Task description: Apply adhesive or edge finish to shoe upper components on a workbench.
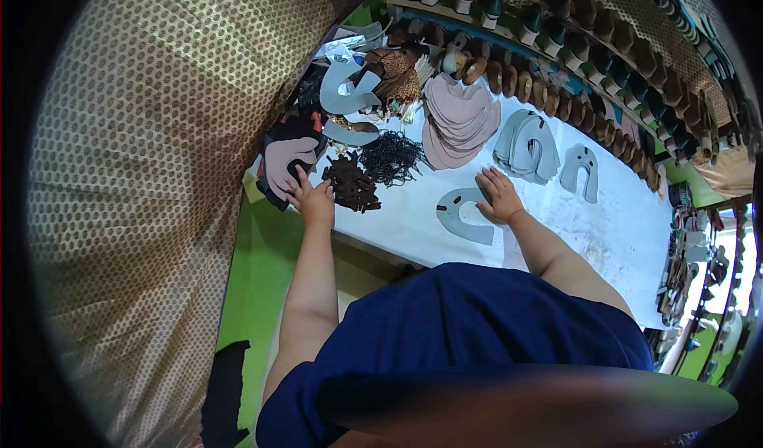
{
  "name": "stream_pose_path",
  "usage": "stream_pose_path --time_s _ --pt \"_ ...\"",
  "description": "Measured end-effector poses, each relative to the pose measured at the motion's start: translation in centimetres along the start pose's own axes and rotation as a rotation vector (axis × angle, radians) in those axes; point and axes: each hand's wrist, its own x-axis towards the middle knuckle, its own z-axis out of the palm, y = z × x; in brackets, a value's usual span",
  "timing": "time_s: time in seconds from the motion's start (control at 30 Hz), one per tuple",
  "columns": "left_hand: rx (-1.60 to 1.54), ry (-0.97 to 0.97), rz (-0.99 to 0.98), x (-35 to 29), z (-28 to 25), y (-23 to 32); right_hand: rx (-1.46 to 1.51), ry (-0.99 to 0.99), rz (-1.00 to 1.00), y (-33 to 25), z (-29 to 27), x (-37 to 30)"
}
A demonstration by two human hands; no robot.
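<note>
At the left end of the table, my left hand reaches onto pink shoe-upper pieces, its fingertips at their edge and its thumb apart. Black pieces lie around and under the pink ones. My right hand rests, fingers stretched out, on one end of a grey U-shaped piece with small dark marks. Between my hands sit a heap of short dark brown strips and a tangle of thin black straps.
Behind are stacked pink pieces, stacked grey U-shaped pieces and a single grey one. Offcuts crowd the back left. Shoe lasts line shelves along the far side. A patterned curtain hangs at left.
</note>
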Motion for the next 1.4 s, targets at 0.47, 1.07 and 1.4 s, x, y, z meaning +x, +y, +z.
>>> stream_pose_path --time_s 0.47,1.07,1.4 --pt "-0.369 0.12 -0.102 1.6 -0.6 -0.4 -0.009 -0.038 0.045 -0.3 -0.3 -0.2" --pt "-0.798 -0.26 0.038 -6.1 -1.5 12.6 0.087 0.418 0.348 -1.1 3.2 -1.1" --pt "-0.539 -0.538 0.242 -12.3 1.6 19.5 0.888 0.052 0.276 -7.9 0.3 -1.0"
